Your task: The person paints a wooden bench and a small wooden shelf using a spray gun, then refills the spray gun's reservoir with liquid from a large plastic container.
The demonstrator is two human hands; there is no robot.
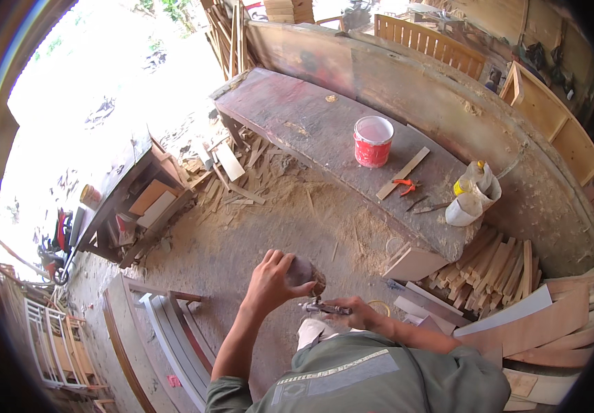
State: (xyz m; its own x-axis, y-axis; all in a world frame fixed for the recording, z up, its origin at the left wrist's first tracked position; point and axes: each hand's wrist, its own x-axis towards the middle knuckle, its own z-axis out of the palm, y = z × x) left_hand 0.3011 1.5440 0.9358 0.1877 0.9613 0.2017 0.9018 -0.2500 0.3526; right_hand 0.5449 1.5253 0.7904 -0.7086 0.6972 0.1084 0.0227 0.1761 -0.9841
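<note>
In front of my body, my right hand point(359, 313) is closed round a metal spray gun point(324, 307). My left hand point(269, 279) grips the dark round cup point(302, 272) above the gun, its fingers curled over the far side and its thumb toward the gun. The cup looks tilted, and its brownish, stained side faces right. Part of the gun's handle is hidden by my right hand. A dark hose or cable point(417, 372) runs over my shirt on the right.
A long workbench point(290, 113) holds a red-and-white bucket point(373, 143), a wood strip point(404, 173), orange-handled pliers point(407, 184) and white containers point(463, 208). Stacked wood pieces point(496, 265) lie beneath its right end. Wood scraps point(238, 179) litter the floor. Grey-painted frames point(173, 337) stand left.
</note>
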